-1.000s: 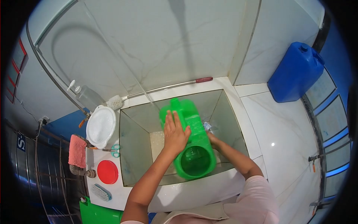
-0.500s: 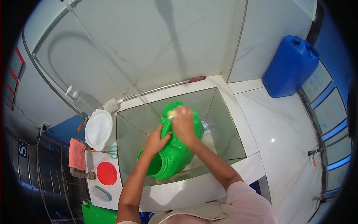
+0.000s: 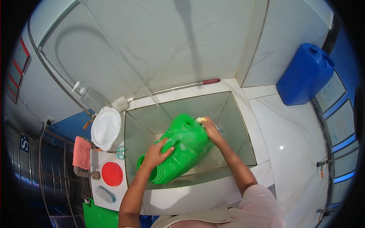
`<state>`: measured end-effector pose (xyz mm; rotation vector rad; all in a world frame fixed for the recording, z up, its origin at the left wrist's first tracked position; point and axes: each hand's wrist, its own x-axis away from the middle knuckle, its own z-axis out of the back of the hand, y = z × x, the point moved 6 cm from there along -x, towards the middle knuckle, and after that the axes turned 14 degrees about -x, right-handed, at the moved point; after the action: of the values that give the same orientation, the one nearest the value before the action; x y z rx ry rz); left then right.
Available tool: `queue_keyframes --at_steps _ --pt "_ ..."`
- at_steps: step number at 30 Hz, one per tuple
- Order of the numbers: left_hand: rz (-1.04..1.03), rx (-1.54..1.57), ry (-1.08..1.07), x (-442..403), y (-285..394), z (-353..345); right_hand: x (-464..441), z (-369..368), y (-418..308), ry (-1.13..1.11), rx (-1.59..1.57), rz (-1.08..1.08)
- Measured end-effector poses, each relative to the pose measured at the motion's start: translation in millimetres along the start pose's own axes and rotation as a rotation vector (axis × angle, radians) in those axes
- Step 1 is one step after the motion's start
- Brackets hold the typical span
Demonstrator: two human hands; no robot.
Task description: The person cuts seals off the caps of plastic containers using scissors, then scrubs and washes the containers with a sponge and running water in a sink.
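Note:
A wet green plastic jug [image 3: 188,146], streaked with suds, lies tilted inside the sink basin [image 3: 235,148], its wide threaded mouth toward the lower left. My left hand [image 3: 156,154] is wrapped round the jug's handle near that mouth. At the jug's far right end my right hand [image 3: 211,131] pinches a small yellow sponge [image 3: 201,120] against or close beside the surface; exact contact cannot be made out. The underside of the jug is hidden.
Along the left ledge are a white basin [image 3: 106,128], a pump bottle [image 3: 93,99], scissors [image 3: 120,152], a red lid [image 3: 112,174] and a scrub brush [image 3: 105,194]. Behind the sink lies a long-handled brush [image 3: 171,89]. A blue jerrycan [image 3: 304,76] stands at right.
My right hand with the sponge has moved from the jug's upper side to its far right edge. The jug has rolled somewhat, showing more of its side. The view has shifted slightly.

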<state>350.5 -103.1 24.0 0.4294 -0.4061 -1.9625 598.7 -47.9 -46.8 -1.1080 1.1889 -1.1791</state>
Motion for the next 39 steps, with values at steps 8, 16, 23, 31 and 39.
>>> queue_keyframes --at_steps 8,16,23,31,39 --pt "-0.155 -0.144 -0.107 25 -1 -3 -63 -94 -22 -0.864 0.058 0.018" --pt "0.291 0.313 0.284 39 -120 -14 -41 -4 219 0.159 0.204 0.025" --pt "0.744 0.537 0.299 44 -182 -28 28 -187 17 -0.111 0.266 0.406" --pt "0.856 0.491 0.328 58 -203 -39 66 -65 259 0.207 0.552 -0.28" --pt "0.793 0.481 0.359 42 -178 -30 -1 -192 28 -0.052 0.616 0.537"
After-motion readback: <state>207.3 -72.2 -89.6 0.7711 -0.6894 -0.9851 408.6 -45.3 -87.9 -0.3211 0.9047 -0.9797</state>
